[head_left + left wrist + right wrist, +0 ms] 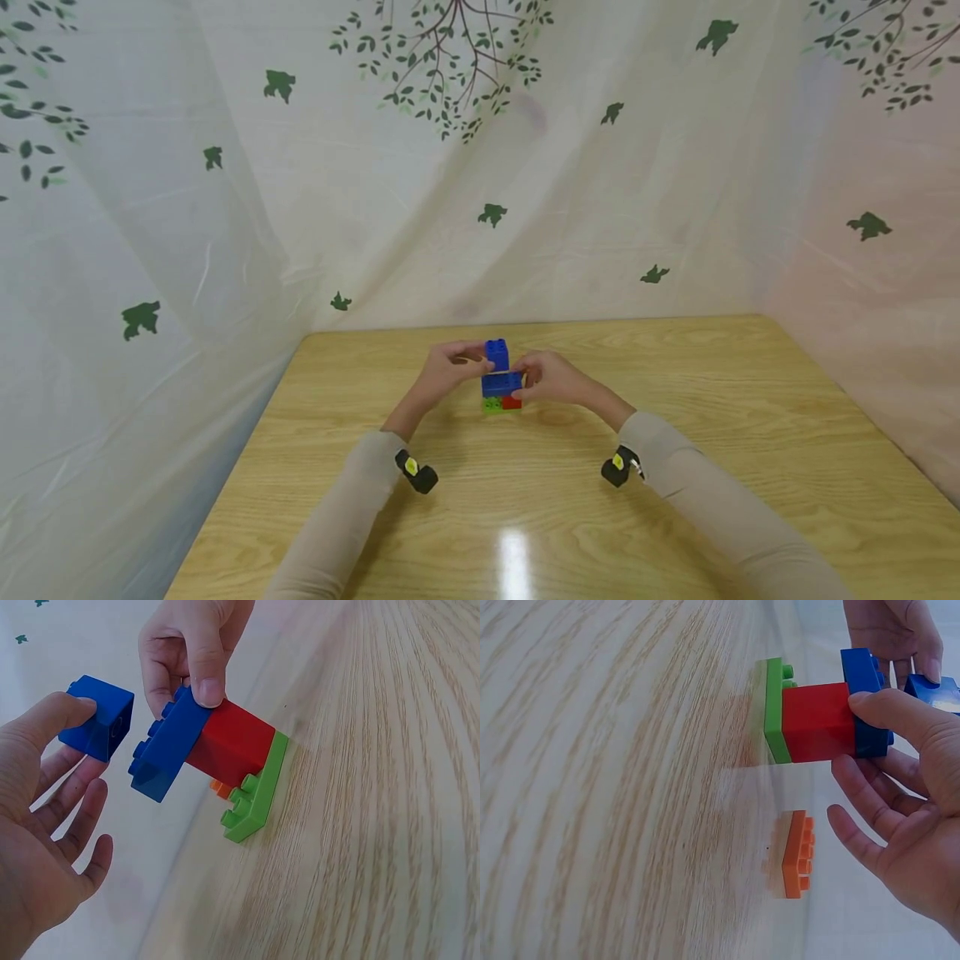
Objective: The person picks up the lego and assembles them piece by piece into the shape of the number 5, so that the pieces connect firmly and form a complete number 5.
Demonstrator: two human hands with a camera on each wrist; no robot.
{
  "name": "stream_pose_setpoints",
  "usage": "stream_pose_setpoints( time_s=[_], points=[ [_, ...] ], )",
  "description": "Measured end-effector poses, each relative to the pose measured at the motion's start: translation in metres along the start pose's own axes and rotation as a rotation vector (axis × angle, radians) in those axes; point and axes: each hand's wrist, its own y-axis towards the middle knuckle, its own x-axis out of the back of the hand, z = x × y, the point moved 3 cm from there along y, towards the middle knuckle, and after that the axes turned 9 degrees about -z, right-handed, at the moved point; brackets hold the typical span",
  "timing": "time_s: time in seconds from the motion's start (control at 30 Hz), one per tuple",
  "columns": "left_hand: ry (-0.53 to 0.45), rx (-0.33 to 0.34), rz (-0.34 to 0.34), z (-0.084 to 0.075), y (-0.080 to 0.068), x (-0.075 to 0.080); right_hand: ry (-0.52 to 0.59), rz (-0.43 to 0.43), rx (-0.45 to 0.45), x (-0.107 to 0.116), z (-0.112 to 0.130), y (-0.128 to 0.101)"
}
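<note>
A small stack stands on the wooden table (675,500): a green plate (259,787) at the bottom, a red brick (232,742) on it and a long blue brick (169,742) on top. My right hand (536,379) pinches the long blue brick at its end, thumb on the side (877,705), the other fingers relaxed. My left hand (468,358) pinches a small blue cube (97,716) just above the stack's left end, clear of the long brick. In the head view the cube (497,354) sits over the stack (501,393).
A flat orange plate (796,853) lies on the table just beyond the stack. Leaf-printed curtains (225,208) close in the table at the back and both sides. A glare spot (513,558) shows near the front edge.
</note>
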Motion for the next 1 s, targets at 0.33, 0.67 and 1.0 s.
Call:
stream_pose_setpoints(
  time_s=[0.33,0.67,1.0],
  points=[
    [-0.004,-0.027,0.034,-0.003,-0.002,-0.008,0.067,0.013,0.032,0.001,0.0,-0.002],
    [0.0,-0.027,0.051,-0.001,-0.003,-0.013,0.057,0.019,0.032,0.001,0.001,-0.003],
    [0.018,-0.018,0.058,-0.001,-0.005,-0.015,0.011,0.027,0.033,0.001,0.0,-0.001]
  ],
)
